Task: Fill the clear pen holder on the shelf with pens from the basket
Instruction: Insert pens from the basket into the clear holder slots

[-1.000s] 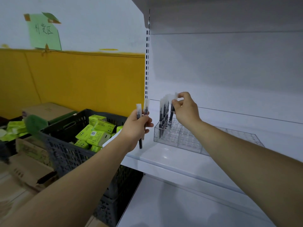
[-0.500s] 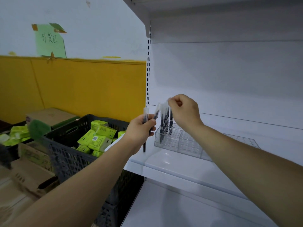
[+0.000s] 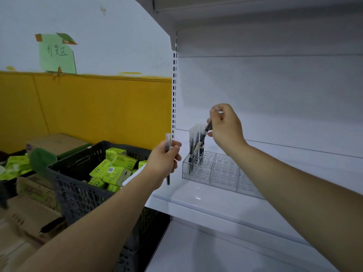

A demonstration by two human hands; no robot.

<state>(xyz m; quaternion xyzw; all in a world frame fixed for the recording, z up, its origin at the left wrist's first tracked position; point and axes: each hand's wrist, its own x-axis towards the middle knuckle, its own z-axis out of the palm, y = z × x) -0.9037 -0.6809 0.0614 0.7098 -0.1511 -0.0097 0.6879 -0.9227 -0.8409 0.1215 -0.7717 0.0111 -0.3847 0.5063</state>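
Observation:
A clear pen holder with a grid of holes sits on the white shelf. Several black pens with clear caps stand in its left end. My right hand is above them and pinches the top of one black pen, which hangs tilted over the holder's left end. My left hand is just left of the holder, at the shelf's edge, and grips a single upright black pen. The dark basket stands to the left, below my left forearm.
The basket holds several lime-green packs. Cardboard boxes and more green packs lie further left. A slotted shelf upright rises beside the holder. Another shelf board hangs above; a lower shelf sits below.
My right hand took one pen from my left hand and carried it up and right over the holder. My left hand went from two pens to one. The camera tilted upward.

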